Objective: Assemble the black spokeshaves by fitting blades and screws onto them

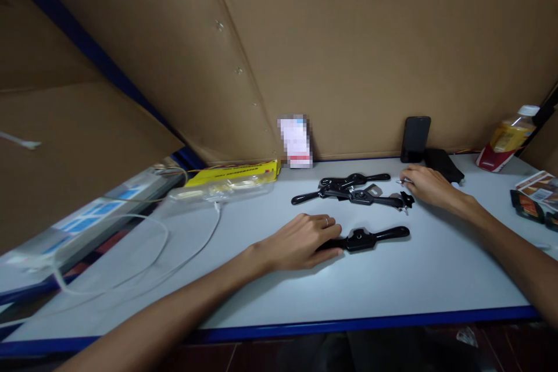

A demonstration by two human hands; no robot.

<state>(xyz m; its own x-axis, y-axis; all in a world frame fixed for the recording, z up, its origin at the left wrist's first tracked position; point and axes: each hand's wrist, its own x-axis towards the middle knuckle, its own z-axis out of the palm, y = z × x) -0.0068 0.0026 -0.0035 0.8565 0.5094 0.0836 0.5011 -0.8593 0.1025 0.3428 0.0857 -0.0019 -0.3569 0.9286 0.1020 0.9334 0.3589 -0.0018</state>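
Note:
My left hand [307, 239] is closed around the left handle of a black spokeshave [362, 239], which rests on the grey table top. The spokeshave's body and right handle stick out beyond my fingers. Farther back, my right hand [422, 185] pinches a small shiny metal piece [403, 181], too small to name. To its left lie more black spokeshaves [354, 180] in an overlapping pile, with a flat metal blade [374, 190] behind them. Small dark parts [406, 202] sit by the pile's right end, just below my right hand.
A lit phone [297, 142] and a dark phone [415, 138] lean on the cardboard wall. A black pouch [444, 165], a drink bottle [505, 139] and small packages [527, 206] are at the right. On the left are clear plastic packaging [226, 190], a yellow sheet [235, 173] and a white cable [213, 229].

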